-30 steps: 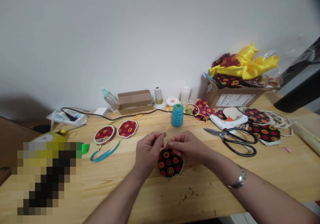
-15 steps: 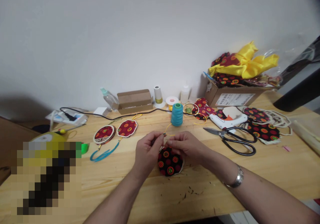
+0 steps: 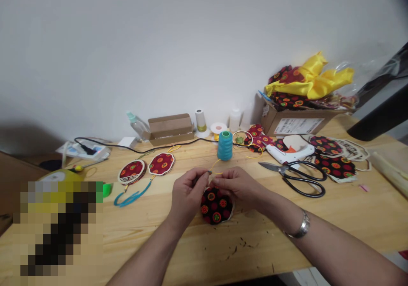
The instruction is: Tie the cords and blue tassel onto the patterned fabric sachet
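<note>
So here's the wooden table point(image 3: 143, 239), the full cardboard box point(image 3: 293, 122) at back right, the scissors point(image 3: 296, 177) lying nearer. My left hand point(image 3: 188, 194) is pinching the yellow cord point(image 3: 215, 163); my right hand point(image 3: 240, 187) is pinched narrow beside it, its grip hidden. The black patterned piece point(image 3: 216, 207) sits just below both, the teal spool point(image 3: 225, 146) beyond.

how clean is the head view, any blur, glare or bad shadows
Head view: soft, even light; dark shadow on the wall at far left; small bright glints on the bracelet; fingertips of both hands slightly soft; bottles at the wall faint against it; lower left corner pixelated; upper right corner darkened
</note>
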Motion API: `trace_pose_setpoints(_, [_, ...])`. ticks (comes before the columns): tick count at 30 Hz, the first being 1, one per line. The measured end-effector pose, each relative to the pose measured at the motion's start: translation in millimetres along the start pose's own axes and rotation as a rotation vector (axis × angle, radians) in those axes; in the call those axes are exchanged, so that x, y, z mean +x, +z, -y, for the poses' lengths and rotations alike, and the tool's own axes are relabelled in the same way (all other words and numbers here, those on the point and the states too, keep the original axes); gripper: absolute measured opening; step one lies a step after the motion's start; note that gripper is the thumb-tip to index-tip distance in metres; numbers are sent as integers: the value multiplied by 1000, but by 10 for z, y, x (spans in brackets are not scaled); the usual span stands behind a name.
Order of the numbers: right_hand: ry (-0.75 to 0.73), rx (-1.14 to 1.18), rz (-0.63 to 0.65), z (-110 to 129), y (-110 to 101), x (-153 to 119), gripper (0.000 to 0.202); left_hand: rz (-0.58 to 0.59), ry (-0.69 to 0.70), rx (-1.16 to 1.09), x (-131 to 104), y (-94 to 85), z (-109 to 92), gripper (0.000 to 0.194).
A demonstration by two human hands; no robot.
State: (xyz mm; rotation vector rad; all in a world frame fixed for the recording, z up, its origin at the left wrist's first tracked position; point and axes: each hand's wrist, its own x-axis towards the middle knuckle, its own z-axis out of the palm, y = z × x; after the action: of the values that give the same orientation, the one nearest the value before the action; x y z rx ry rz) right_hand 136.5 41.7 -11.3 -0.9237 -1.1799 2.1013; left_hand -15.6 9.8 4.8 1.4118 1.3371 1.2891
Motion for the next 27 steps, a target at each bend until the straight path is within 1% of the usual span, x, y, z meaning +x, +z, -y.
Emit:
trace_pose_setpoints(9, [-7, 13, -23, 26, 27, -5, 26, -30, 31, 54, 3, 11, 5, 10])
trace_pose_setpoints(15, [-58, -152, -48, 44, 22, -12, 24, -57, 64, 138, 5, 6, -15, 11])
trace_pose_setpoints(17, [-77, -247, -61, 43, 33, -20, 23, -75, 84, 170, 6, 3, -20, 12])
trace_pose_setpoints(20, [-139, -474, -99, 48, 70, -54, 22, -101, 120, 229, 6, 6, -25, 13])
trace_pose_setpoints(22, [-243, -655, -127, 57, 103, -93, 24, -109, 141, 272, 4, 11, -23, 13])
trace_pose_setpoints(24, [-385, -851, -149, 66, 133, -137, 27, -109, 162, 313, -1, 13, -14, 12])
trace_pose_setpoints(27, [-558, -1143, -186, 66, 161, -194, 24, -103, 196, 370, -7, 9, 7, 12])
